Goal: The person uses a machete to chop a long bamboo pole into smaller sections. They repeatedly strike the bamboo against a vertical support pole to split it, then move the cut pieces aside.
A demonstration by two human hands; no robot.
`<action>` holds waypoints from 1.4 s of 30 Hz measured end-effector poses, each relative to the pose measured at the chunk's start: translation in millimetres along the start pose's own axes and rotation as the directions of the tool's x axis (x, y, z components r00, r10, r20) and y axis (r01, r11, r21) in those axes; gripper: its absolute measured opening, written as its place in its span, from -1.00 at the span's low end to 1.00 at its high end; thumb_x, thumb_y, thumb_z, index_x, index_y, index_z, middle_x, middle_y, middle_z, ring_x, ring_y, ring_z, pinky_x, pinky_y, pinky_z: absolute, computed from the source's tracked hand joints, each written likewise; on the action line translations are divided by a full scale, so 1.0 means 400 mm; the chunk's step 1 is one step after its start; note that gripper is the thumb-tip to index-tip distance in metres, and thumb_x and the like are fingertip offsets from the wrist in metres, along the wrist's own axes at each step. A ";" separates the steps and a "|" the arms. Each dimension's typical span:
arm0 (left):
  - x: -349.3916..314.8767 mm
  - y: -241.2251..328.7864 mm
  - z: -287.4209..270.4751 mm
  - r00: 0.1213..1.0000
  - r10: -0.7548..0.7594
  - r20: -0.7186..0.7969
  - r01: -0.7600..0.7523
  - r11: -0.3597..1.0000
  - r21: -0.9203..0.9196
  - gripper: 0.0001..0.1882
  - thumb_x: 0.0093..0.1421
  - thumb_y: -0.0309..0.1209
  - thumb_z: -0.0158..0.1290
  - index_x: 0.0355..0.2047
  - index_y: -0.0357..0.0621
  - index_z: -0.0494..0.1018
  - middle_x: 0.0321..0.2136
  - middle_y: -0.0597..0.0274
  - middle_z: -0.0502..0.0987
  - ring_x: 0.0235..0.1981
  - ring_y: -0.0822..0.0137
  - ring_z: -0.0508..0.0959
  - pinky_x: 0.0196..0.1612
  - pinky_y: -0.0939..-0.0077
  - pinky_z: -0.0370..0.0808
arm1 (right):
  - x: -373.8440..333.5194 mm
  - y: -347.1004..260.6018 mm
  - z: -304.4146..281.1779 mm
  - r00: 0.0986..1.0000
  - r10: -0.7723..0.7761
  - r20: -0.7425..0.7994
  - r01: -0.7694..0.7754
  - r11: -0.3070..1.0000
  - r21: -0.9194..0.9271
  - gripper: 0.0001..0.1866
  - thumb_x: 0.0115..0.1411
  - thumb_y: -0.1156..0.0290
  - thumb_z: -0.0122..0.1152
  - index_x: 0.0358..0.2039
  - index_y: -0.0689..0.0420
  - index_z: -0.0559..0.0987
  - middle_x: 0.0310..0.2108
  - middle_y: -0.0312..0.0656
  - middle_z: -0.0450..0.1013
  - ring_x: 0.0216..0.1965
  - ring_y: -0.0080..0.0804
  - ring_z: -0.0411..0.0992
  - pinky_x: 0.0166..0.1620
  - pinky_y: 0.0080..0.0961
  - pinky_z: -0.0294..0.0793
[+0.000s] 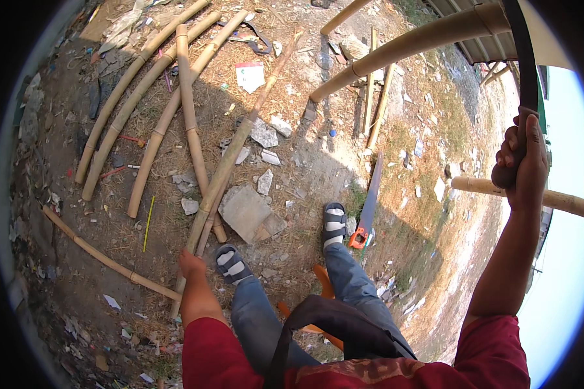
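My left hand (191, 264) is wrapped round a long bamboo pole (231, 152) that slants away from beside my left foot toward the far middle. Its near end rests low, close to the ground. A machete with a long dark blade (527, 55) and a dark handle is raised high on the right. My right hand (524, 155) is closed around that handle, well apart from the pole. Behind the held pole lies another bamboo pole (191, 120), partly covered by it.
Several more bamboo poles (118, 123) lie at the far left; a thin one (104, 260) lies near left. A handsaw (372, 201) with an orange handle lies by my right foot. Broken slabs (245, 211) sit in the middle. Bamboo posts (409, 52) stand far right.
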State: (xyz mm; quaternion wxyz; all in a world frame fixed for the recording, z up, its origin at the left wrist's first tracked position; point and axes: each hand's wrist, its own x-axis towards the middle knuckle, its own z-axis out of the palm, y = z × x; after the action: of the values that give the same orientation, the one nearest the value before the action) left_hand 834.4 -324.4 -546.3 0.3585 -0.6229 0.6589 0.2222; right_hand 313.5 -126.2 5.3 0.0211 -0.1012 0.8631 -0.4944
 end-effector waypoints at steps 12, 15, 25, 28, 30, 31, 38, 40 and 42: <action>-0.002 -0.001 -0.049 0.988 0.116 0.105 -0.129 0.982 0.134 -0.50 0.37 -0.24 0.09 0.21 -0.18 0.26 0.17 -0.01 0.35 0.15 -0.03 0.46 0.15 0.07 0.51 | -0.003 0.003 -0.006 0.998 -0.012 -0.068 0.009 0.999 -0.053 -0.58 0.38 0.00 0.17 -0.08 0.14 0.51 -0.46 -0.34 0.41 -0.60 -0.70 0.34 -0.60 -0.69 0.30; -0.069 -0.022 -0.094 0.961 0.270 0.053 -0.273 0.961 0.045 -0.52 0.39 -0.23 0.04 0.18 -0.25 0.25 0.14 -0.10 0.32 0.09 -0.10 0.47 0.12 0.03 0.50 | -0.009 -0.006 0.009 0.997 0.048 -0.068 -0.047 0.999 0.016 -0.58 0.40 0.01 0.14 -0.02 0.13 0.49 -0.46 -0.35 0.37 -0.59 -0.70 0.31 -0.57 -0.68 0.30; -0.469 0.017 -0.532 0.723 0.582 -0.374 -0.682 0.689 -0.246 -0.46 0.41 -0.21 -0.02 0.16 -0.45 0.21 0.02 -0.31 0.34 -0.01 -0.33 0.44 0.02 -0.08 0.41 | -0.025 -0.069 0.004 0.984 0.169 0.054 -0.175 0.975 0.139 -0.57 0.48 0.12 0.02 0.10 0.08 0.11 -0.49 -0.33 0.31 -0.61 -0.64 0.26 -0.54 -0.65 0.30; -0.561 0.052 -0.688 0.528 0.623 -0.578 -0.822 0.546 -0.162 -0.47 0.43 -0.20 -0.05 0.16 -0.46 0.24 -0.01 -0.29 0.41 -0.04 -0.22 0.49 0.00 0.02 0.44 | -0.023 -0.093 -0.010 0.978 0.171 0.118 -0.186 0.973 0.139 -0.60 0.48 0.20 0.00 0.09 0.09 0.07 -0.52 -0.34 0.31 -0.64 -0.63 0.27 -0.57 -0.63 0.30; -0.640 0.093 -0.820 0.583 0.588 -0.561 -0.813 0.432 -0.391 -0.45 0.40 -0.20 0.02 0.17 -0.45 0.26 -0.07 -0.23 0.48 -0.07 -0.12 0.54 -0.03 0.09 0.47 | -0.026 -0.092 -0.019 0.976 0.174 0.135 -0.187 0.978 0.093 -0.57 0.46 0.18 0.01 0.09 0.13 0.08 -0.50 -0.20 0.39 -0.60 -0.48 0.38 -0.52 -0.48 0.37; -0.700 0.130 -0.894 0.581 0.586 -0.566 -0.814 0.406 -0.415 -0.44 0.38 -0.21 0.06 0.17 -0.45 0.26 -0.09 -0.20 0.50 -0.08 -0.07 0.56 -0.05 0.12 0.48 | -0.019 -0.074 -0.026 0.978 0.167 0.129 -0.174 0.984 0.047 -0.52 0.45 0.16 0.02 0.11 0.18 0.09 -0.47 -0.07 0.47 -0.55 -0.34 0.48 -0.46 -0.33 0.45; -1.015 0.314 -1.233 0.410 0.524 -0.747 -0.894 0.391 -0.217 -0.58 0.20 -0.35 0.28 -0.05 -0.32 0.40 -0.35 0.10 0.59 -0.33 0.22 0.60 -0.17 0.29 0.52 | -0.009 -0.075 -0.088 0.963 0.174 0.205 -0.153 0.982 -0.115 -0.48 0.40 -0.02 0.05 -0.05 0.28 0.47 -0.31 0.17 0.56 -0.26 0.08 0.57 -0.17 -0.08 0.49; -1.075 0.347 -1.281 0.340 0.543 -0.768 -0.922 0.352 -0.159 -0.60 0.19 -0.38 0.27 -0.04 -0.32 0.42 -0.36 0.10 0.59 -0.33 0.20 0.61 -0.18 0.29 0.52 | 0.004 -0.088 -0.121 0.940 0.204 0.274 -0.172 0.976 -0.136 -0.46 0.40 -0.05 0.04 -0.10 0.29 0.49 -0.35 0.19 0.56 -0.27 0.09 0.57 -0.18 -0.09 0.49; -1.123 0.371 -1.315 0.337 0.571 -0.749 -0.911 0.398 -0.107 -0.59 0.17 -0.41 0.26 -0.02 -0.31 0.43 -0.33 0.03 0.61 -0.30 0.14 0.64 -0.17 0.26 0.53 | 0.005 -0.117 -0.151 0.934 0.176 0.310 -0.133 0.979 -0.154 -0.47 0.39 -0.04 0.05 -0.11 0.29 0.48 -0.35 0.19 0.56 -0.28 0.11 0.57 -0.19 -0.09 0.49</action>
State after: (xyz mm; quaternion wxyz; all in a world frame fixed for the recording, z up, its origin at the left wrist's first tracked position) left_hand 571.3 -397.7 106.2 -0.2059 -0.3319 0.8629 0.3208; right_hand 310.3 -98.2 76.3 0.1939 -0.1135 0.8837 -0.4107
